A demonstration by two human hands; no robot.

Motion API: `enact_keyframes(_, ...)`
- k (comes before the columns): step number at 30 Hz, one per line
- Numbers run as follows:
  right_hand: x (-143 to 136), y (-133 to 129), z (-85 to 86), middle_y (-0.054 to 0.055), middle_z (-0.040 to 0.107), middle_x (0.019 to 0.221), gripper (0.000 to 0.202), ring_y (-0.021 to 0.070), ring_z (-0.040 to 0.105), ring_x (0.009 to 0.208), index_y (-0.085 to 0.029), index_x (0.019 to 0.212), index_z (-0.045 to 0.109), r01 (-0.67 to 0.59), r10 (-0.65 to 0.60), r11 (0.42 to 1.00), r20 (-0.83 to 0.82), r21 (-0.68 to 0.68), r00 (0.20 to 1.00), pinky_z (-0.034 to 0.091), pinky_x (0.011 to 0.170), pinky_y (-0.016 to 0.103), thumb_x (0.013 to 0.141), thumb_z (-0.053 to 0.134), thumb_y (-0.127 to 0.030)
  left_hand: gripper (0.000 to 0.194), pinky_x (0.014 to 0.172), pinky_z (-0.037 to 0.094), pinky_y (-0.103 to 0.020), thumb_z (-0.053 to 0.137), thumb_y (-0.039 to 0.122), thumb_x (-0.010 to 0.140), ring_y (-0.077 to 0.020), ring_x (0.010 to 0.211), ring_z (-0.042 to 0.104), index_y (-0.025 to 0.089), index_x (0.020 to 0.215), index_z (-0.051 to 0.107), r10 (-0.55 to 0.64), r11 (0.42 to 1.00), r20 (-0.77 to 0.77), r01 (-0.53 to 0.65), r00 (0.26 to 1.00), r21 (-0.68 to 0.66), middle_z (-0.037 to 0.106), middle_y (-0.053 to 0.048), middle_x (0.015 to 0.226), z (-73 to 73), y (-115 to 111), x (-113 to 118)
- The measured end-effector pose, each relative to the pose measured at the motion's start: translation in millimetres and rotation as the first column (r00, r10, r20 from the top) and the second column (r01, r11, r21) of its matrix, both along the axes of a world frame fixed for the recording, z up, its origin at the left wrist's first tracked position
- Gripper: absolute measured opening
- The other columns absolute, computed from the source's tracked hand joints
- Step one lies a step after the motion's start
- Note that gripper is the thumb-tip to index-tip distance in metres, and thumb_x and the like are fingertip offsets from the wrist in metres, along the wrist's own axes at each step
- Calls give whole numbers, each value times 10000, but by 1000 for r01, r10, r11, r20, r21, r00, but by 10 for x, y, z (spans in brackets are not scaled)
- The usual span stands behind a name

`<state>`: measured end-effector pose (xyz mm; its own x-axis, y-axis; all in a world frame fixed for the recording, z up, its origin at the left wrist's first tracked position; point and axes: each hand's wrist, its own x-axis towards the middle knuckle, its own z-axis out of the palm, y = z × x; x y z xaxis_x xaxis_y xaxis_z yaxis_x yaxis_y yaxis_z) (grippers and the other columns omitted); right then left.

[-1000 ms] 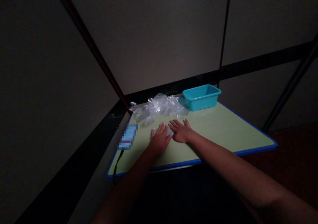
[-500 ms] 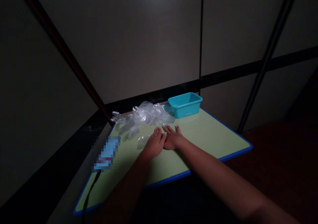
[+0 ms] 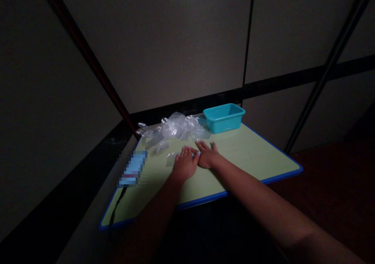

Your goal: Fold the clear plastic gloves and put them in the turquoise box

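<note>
My left hand [image 3: 186,164] lies flat on a clear plastic bag [image 3: 171,159], whose left end sticks out past my fingers. Close beside it, my right hand [image 3: 207,157] presses down with its fingers spread, its palm side on the table. A small pale patch shows between the two hands, likely part of the same plastic. Both hands cover most of the bag. Just beyond them lies a heap of crumpled clear plastic bags [image 3: 178,128].
A turquoise plastic basin [image 3: 224,124] stands at the table's back right. On the left lies a blurred blue object [image 3: 133,169] with a dark strap [image 3: 117,204]. The pale green table [image 3: 258,154] has a blue edge and stands against panelled walls.
The camera view has shifted, so the table sits slightly higher and further right. My hands stay on the plastic, with a little more gap between them.
</note>
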<state>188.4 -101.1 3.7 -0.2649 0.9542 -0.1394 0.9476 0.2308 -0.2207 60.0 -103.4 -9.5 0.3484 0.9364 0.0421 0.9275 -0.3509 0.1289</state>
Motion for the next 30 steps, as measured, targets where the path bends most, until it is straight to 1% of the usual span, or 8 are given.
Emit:
enact_keyframes(2,-3,-6,-5,47,6,1531,576,296,-27,1383,-346,1447,135,2,-2,1000,7,10,1000,-61,982,677,895,269,-448,655,1094,181,-444,83,491,936,-210,1386,143,91,1405,303,-3,1000,-8,3,1000,1,229,-131,1483,1,-2,-8)
enact_keyframes(7,3,4,-16,56,20,1530,590,298,-16,1384,-345,1448,123,1,-1,1000,-5,4,1000,-65,979,680,893,258,-490,680,1089,193,-455,67,519,928,-224,1385,149,97,1411,293,2,1000,-27,-1,1000,19,226,-133,1487,3,-10,-36)
enact_keyframes(11,0,13,-27,62,24,1529,580,298,-11,1384,-340,1448,133,10,-10,1000,-11,6,1000,-65,976,681,897,243,-485,688,1087,192,-463,68,531,924,-238,1386,140,101,1413,289,14,1000,-35,-13,999,23,215,-143,1488,-9,-1,-54)
enact_keyframes(18,-16,-13,-44,95,106,1522,557,273,32,1390,-303,1442,211,-14,19,993,-43,116,999,-66,993,663,907,225,-457,677,1095,168,-467,54,512,928,-217,1389,130,101,1411,289,23,999,17,-22,1000,-27,197,-127,1496,-2,21,-66)
enact_keyframes(22,-18,-11,-52,98,98,1522,563,263,37,1391,-294,1446,196,-30,34,995,-35,100,999,-60,997,661,905,236,-443,697,1091,177,-474,56,538,920,-228,1388,135,103,1411,293,29,999,18,-29,999,-13,210,-137,1492,-12,17,-68)
enact_keyframes(26,-22,-4,-62,89,81,1524,570,259,36,1392,-282,1448,197,-32,35,996,-37,84,999,-63,1004,650,905,224,-453,746,1080,188,-495,68,592,897,-284,1380,148,105,1422,276,87,996,3,-87,996,15,209,-163,1489,-46,20,-81)
enact_keyframes(30,-25,-7,-76,72,86,1526,564,257,29,1392,-279,1444,218,-13,17,996,-35,92,999,-61,1018,630,911,192,-459,759,1080,202,-476,106,609,890,-315,1371,162,96,1419,288,162,985,-27,-161,986,59,225,-179,1482,-67,17,-98)
